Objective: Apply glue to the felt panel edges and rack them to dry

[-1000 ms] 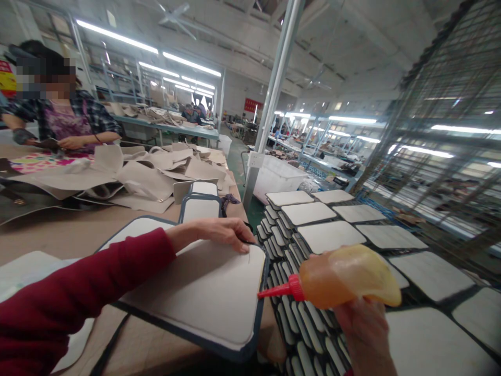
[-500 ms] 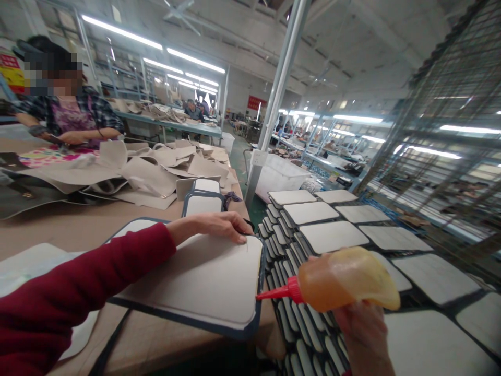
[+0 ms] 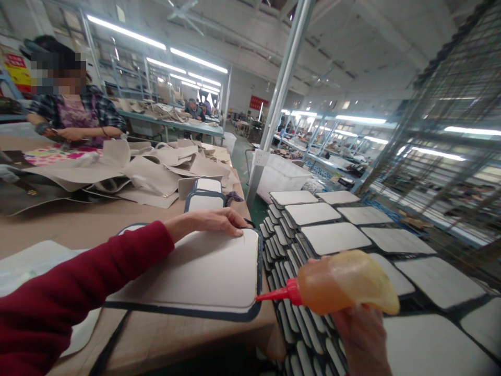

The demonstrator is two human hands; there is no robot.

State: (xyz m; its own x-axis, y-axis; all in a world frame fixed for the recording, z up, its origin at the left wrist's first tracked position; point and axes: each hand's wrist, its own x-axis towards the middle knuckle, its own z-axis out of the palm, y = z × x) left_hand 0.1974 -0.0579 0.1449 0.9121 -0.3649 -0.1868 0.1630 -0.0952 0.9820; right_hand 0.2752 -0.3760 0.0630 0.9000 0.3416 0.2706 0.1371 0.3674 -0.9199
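My left hand [image 3: 219, 222], in a dark red sleeve, is closed on the far right edge of a pale rounded panel [image 3: 203, 277] with a dark blue border. The thumb lies on the panel's top face; the other fingertips are partly hidden past the edge. My right hand [image 3: 362, 331] is wrapped from below around a squeeze bottle [image 3: 344, 282] of amber liquid. Its red nozzle [image 3: 276, 295] points left, with the tip at the panel's near right corner. A thin yellowish line runs along the panel's right edge.
Many similar panels [image 3: 332, 236] lie in overlapping rows on the right. Behind my left hand are smaller bordered pieces [image 3: 203, 201] and heaped beige sheets [image 3: 152, 177]. A co-worker [image 3: 78, 115] sits at the table's far left. A metal post [image 3: 282, 89] rises beyond the table.
The panel has turned slightly under my left hand, its near right corner shifting up and away from me. The bottle stays almost in place, its tip now closer to that corner.
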